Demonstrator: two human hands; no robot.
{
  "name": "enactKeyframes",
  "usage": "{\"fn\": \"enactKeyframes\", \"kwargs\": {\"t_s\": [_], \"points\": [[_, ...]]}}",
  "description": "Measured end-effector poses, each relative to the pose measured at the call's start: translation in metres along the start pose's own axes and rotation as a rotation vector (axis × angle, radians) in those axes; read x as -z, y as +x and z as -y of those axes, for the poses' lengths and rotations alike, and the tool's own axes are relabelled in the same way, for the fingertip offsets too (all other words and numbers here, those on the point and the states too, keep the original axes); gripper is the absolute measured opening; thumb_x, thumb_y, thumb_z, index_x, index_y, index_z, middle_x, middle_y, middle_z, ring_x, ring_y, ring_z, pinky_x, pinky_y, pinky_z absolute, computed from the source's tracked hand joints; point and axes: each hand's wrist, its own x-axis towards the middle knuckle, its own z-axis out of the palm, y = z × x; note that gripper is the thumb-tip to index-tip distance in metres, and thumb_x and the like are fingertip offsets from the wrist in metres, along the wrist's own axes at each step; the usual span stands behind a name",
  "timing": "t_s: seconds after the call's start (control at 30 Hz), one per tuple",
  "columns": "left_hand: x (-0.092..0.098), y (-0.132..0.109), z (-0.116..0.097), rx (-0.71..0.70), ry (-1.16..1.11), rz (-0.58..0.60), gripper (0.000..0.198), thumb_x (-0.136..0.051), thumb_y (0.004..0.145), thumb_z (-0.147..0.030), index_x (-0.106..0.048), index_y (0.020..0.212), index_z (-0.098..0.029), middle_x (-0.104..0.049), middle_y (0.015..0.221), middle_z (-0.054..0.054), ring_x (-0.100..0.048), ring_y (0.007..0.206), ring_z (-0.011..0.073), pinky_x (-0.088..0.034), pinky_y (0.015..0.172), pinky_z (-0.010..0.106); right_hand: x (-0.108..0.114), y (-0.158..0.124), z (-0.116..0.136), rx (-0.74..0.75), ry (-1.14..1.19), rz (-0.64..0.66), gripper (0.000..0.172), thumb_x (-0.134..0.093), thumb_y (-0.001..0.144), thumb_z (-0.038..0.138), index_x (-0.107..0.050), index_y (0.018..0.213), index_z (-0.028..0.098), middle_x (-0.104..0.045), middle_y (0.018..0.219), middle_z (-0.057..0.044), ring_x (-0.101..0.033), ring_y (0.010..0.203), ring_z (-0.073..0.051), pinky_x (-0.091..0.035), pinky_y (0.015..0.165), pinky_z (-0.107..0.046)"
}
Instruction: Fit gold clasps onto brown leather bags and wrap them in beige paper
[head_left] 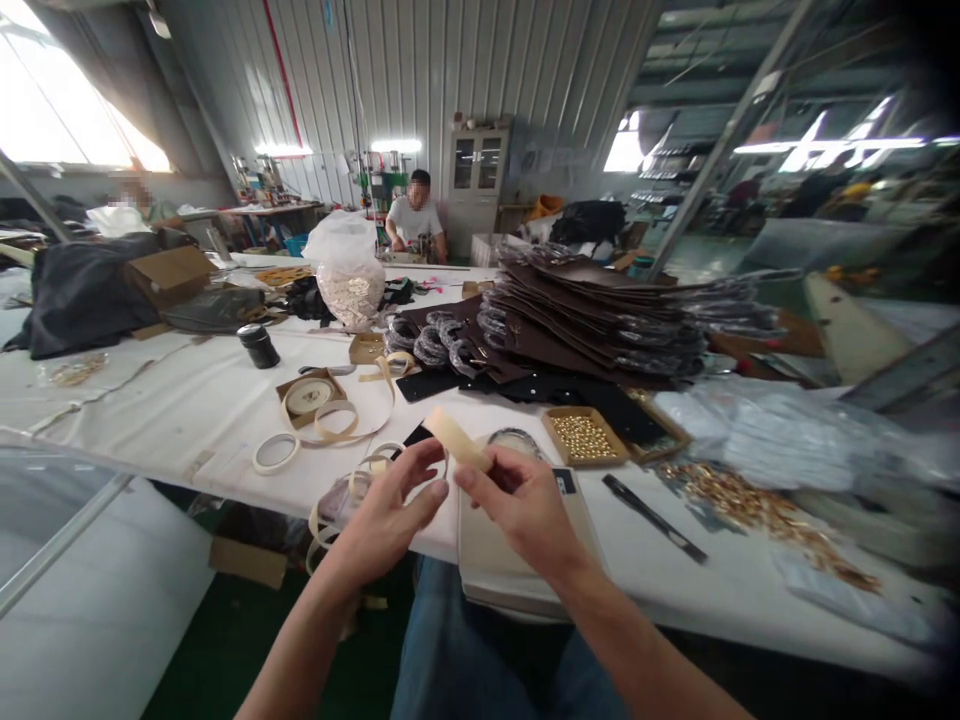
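My right hand [529,500] pinches a cream-coloured strip of tape [456,438] between thumb and fingers, its free end standing up toward the left. My left hand [397,500] is just left of it, fingers curved and thumb apart, with nothing visible between them. Beneath my right hand lies a flat beige box or board [487,560] at the table's front edge. Curled lengths of cream tape [322,525] hang near my left wrist. A roll of tape [276,454] lies flat on the table, and a wound reel [309,397] sits in a small carton behind it.
Dark brown pieces [562,300] with plastic-wrapped loops are piled ahead. To the right are a box of gold studs [585,437], a black-handled tool [654,518] and loose gold hardware [772,520]. A black jar [258,346] stands left; a person [417,218] sits across the table.
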Motion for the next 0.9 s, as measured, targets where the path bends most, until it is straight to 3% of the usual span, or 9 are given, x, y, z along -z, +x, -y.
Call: {"fn": "enactKeyframes", "kwargs": {"t_s": [0.07, 0.17, 0.23, 0.3, 0.4, 0.5, 0.67, 0.77, 0.9], "points": [[-0.017, 0.007, -0.009, 0.041, -0.171, 0.128, 0.052, -0.074, 0.109, -0.048, -0.066, 0.156, -0.028, -0.072, 0.147, 0.016, -0.069, 0.139, 0.0324, -0.057, 0.118, 0.049, -0.001, -0.017, -0.002, -0.172, 0.369, 0.046, 0.047, -0.08, 0.102, 0.067, -0.069, 0.086, 0.024, -0.054, 0.064, 0.003, -0.034, 0.053, -0.012, -0.026, 0.053, -0.03], [-0.039, 0.009, -0.012, 0.159, -0.325, 0.221, 0.047, -0.075, 0.109, -0.05, -0.067, 0.146, -0.023, -0.076, 0.123, 0.012, -0.076, 0.106, 0.0233, -0.06, 0.09, 0.033, 0.012, -0.032, -0.003, -0.257, 0.679, 0.073, 0.047, -0.078, 0.103, 0.066, -0.067, 0.09, 0.023, -0.042, 0.06, 0.008, -0.022, 0.051, -0.009, -0.024, 0.053, -0.028], [-0.045, 0.008, -0.005, 0.223, -0.322, 0.211, 0.047, -0.075, 0.108, -0.052, -0.066, 0.142, -0.021, -0.073, 0.104, 0.006, -0.069, 0.078, 0.0146, -0.052, 0.071, 0.026, 0.029, -0.038, 0.001, -0.243, 0.677, 0.038, 0.048, -0.079, 0.103, 0.067, -0.066, 0.088, 0.023, -0.034, 0.06, 0.009, -0.022, 0.052, -0.01, -0.026, 0.053, -0.028], [-0.042, 0.007, 0.009, 0.251, -0.187, 0.119, 0.042, -0.071, 0.109, -0.051, -0.066, 0.137, -0.02, -0.067, 0.092, 0.001, -0.057, 0.063, 0.0111, -0.043, 0.061, 0.025, 0.051, -0.042, 0.008, -0.19, 0.461, -0.01, 0.048, -0.078, 0.103, 0.068, -0.069, 0.084, 0.024, -0.037, 0.062, 0.006, -0.031, 0.056, -0.013, -0.033, 0.055, -0.03], [-0.018, 0.001, 0.03, 0.151, 0.281, -0.129, 0.031, -0.059, 0.107, -0.028, -0.069, 0.135, -0.022, -0.073, 0.107, 0.006, -0.067, 0.084, 0.0203, -0.053, 0.075, 0.032, 0.087, -0.046, 0.019, -0.007, -0.149, -0.088, 0.041, -0.087, 0.098, 0.06, -0.076, 0.079, 0.026, -0.066, 0.094, -0.007, -0.062, 0.089, -0.023, -0.053, 0.077, -0.037], [0.015, -0.013, 0.041, 0.011, 0.831, -0.251, 0.056, -0.051, 0.089, -0.005, -0.068, 0.14, -0.023, -0.073, 0.134, 0.012, -0.069, 0.119, 0.0326, -0.053, 0.101, 0.045, 0.119, -0.052, 0.026, 0.099, -0.491, -0.063, 0.035, -0.091, 0.095, 0.056, -0.078, 0.08, 0.027, -0.075, 0.123, -0.01, -0.068, 0.121, -0.033, -0.057, 0.099, -0.046], [0.05, -0.057, 0.05, -0.05, 1.421, -0.154, 0.048, -0.056, 0.09, -0.008, -0.072, 0.133, -0.02, -0.071, 0.112, 0.015, -0.068, 0.11, 0.0405, -0.051, 0.102, 0.054, 0.147, -0.061, 0.026, -0.252, -0.327, 0.342, 0.033, -0.092, 0.093, 0.054, -0.08, 0.094, 0.024, -0.075, 0.076, -0.001, -0.07, 0.068, -0.021, -0.051, 0.061, -0.031], [0.057, -0.089, 0.051, 0.038, 1.323, 0.001, 0.051, -0.071, 0.094, -0.028, -0.072, 0.145, -0.024, -0.074, 0.124, 0.018, -0.07, 0.117, 0.0456, -0.055, 0.104, 0.06, 0.145, -0.06, 0.027, -0.291, -0.324, 0.401, 0.026, -0.085, 0.098, 0.046, -0.083, 0.111, 0.023, -0.079, 0.078, -0.002, -0.068, 0.06, -0.018, -0.05, 0.059, -0.029], [0.044, -0.105, 0.021, 0.127, 0.817, 0.28, 0.113, -0.096, 0.082, -0.056, -0.041, 0.179, -0.039, -0.057, 0.172, 0.017, -0.054, 0.157, 0.0488, -0.054, 0.121, 0.062, 0.114, -0.057, 0.03, 0.046, -0.54, 0.531, 0.015, -0.077, 0.101, 0.023, -0.088, 0.111, 0.028, -0.086, 0.105, -0.003, -0.077, 0.093, -0.022, -0.055, 0.086, -0.032]]}}
